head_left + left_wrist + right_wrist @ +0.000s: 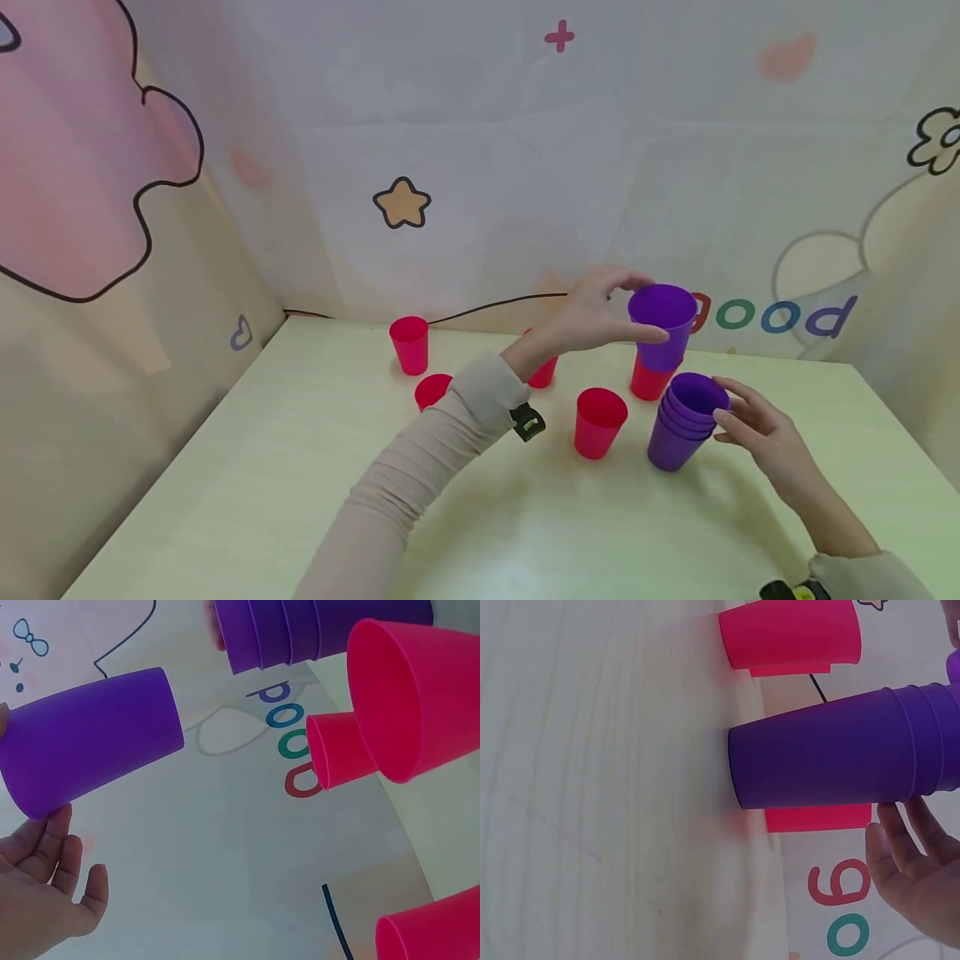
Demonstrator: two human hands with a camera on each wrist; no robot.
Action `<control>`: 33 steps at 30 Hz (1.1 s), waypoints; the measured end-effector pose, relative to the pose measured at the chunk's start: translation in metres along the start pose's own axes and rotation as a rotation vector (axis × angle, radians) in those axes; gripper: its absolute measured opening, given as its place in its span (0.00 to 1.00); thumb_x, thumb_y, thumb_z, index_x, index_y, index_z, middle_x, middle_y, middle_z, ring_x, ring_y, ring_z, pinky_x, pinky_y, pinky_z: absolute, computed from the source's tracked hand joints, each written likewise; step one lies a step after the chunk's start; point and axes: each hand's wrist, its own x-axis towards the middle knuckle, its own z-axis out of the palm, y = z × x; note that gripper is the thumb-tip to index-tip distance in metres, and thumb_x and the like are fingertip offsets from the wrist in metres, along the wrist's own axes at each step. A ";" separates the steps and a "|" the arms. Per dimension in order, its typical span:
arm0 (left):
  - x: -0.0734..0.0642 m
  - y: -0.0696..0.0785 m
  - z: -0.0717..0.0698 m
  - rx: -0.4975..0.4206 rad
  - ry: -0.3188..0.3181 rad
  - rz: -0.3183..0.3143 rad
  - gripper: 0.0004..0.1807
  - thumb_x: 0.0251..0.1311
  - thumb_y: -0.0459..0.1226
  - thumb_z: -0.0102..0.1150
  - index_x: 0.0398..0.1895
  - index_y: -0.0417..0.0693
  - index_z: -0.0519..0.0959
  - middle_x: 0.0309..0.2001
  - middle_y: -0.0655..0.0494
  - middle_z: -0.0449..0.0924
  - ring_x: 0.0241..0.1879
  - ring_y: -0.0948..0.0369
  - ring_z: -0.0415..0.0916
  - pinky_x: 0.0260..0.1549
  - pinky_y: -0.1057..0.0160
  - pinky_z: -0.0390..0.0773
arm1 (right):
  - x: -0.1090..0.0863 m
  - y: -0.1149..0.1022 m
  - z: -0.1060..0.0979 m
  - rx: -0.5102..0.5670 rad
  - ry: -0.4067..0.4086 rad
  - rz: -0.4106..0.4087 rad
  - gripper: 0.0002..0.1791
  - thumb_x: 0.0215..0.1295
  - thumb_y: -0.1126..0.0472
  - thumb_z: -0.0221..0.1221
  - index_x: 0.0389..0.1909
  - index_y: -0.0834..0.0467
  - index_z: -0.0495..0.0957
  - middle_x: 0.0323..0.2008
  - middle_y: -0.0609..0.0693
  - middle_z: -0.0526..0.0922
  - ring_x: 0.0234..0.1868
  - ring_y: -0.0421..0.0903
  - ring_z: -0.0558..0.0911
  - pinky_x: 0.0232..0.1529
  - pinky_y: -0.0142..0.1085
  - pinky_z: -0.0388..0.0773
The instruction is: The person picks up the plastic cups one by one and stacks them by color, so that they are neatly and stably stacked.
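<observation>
My left hand (pixel 596 315) holds a single purple cup (pixel 663 329) upright by its sides, thumb in front and fingers behind. In the head view this cup overlaps a red cup (pixel 651 382) at the back right; the left wrist view shows the held purple cup (pixel 94 739) raised apart from the red ones. Nearer the front stands a stack of several nested purple cups (pixel 675 442). My right hand (pixel 768 437) grips the right side of that stack near its rims, fingertips against the purple stack (pixel 817 754) in the right wrist view.
Upright red cups stand about the pale table (pixel 262 483): one (pixel 600 425) left of the stack, one (pixel 410 346) at the back left. Two more, a red cup (pixel 432 390) and another red cup (pixel 543 373), are partly hidden by my left arm. A printed backdrop (pixel 487 208) rises behind.
</observation>
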 end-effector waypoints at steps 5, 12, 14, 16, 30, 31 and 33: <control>0.002 0.005 0.004 0.011 -0.031 0.005 0.33 0.43 0.47 0.69 0.55 0.52 0.72 0.49 0.65 0.72 0.50 0.71 0.61 0.46 0.68 0.66 | 0.001 -0.001 -0.001 -0.011 -0.016 0.021 0.24 0.68 0.65 0.47 0.65 0.49 0.61 0.44 0.31 0.76 0.40 0.31 0.78 0.37 0.26 0.76; 0.006 0.014 0.010 -0.019 -0.064 0.037 0.31 0.43 0.46 0.69 0.54 0.50 0.73 0.46 0.66 0.73 0.48 0.72 0.63 0.45 0.68 0.66 | 0.003 -0.003 -0.003 0.066 -0.035 0.006 0.24 0.68 0.67 0.46 0.65 0.51 0.61 0.44 0.34 0.77 0.40 0.32 0.78 0.37 0.26 0.76; 0.007 0.014 0.013 -0.030 -0.085 0.043 0.31 0.43 0.45 0.69 0.54 0.50 0.73 0.46 0.66 0.73 0.48 0.72 0.63 0.44 0.69 0.66 | 0.003 -0.002 -0.002 0.063 -0.032 0.019 0.24 0.68 0.67 0.46 0.64 0.50 0.61 0.43 0.34 0.77 0.40 0.32 0.78 0.37 0.26 0.76; 0.008 0.014 0.017 -0.043 -0.110 0.043 0.31 0.43 0.44 0.69 0.54 0.50 0.73 0.47 0.66 0.73 0.48 0.72 0.63 0.43 0.69 0.67 | 0.002 -0.001 -0.002 0.051 -0.028 0.038 0.24 0.68 0.67 0.46 0.63 0.46 0.62 0.44 0.33 0.76 0.40 0.32 0.78 0.37 0.26 0.76; 0.017 0.007 0.036 0.026 -0.213 -0.003 0.35 0.45 0.45 0.68 0.59 0.51 0.69 0.49 0.66 0.73 0.46 0.73 0.63 0.38 0.75 0.68 | 0.003 0.001 -0.001 0.083 -0.029 0.039 0.23 0.68 0.68 0.46 0.56 0.39 0.66 0.42 0.32 0.77 0.38 0.32 0.79 0.36 0.26 0.76; 0.017 0.006 0.039 0.035 -0.219 0.004 0.35 0.45 0.45 0.68 0.59 0.51 0.69 0.49 0.66 0.73 0.45 0.73 0.63 0.38 0.75 0.67 | 0.003 0.001 0.000 0.090 -0.030 0.041 0.23 0.67 0.68 0.46 0.56 0.39 0.66 0.42 0.33 0.77 0.38 0.32 0.79 0.36 0.26 0.76; 0.017 0.004 0.043 0.048 -0.224 0.011 0.35 0.45 0.45 0.68 0.59 0.50 0.69 0.49 0.65 0.73 0.45 0.73 0.64 0.38 0.76 0.67 | 0.003 0.001 0.001 0.089 -0.033 0.044 0.24 0.67 0.68 0.47 0.57 0.39 0.66 0.43 0.32 0.77 0.39 0.32 0.79 0.36 0.26 0.76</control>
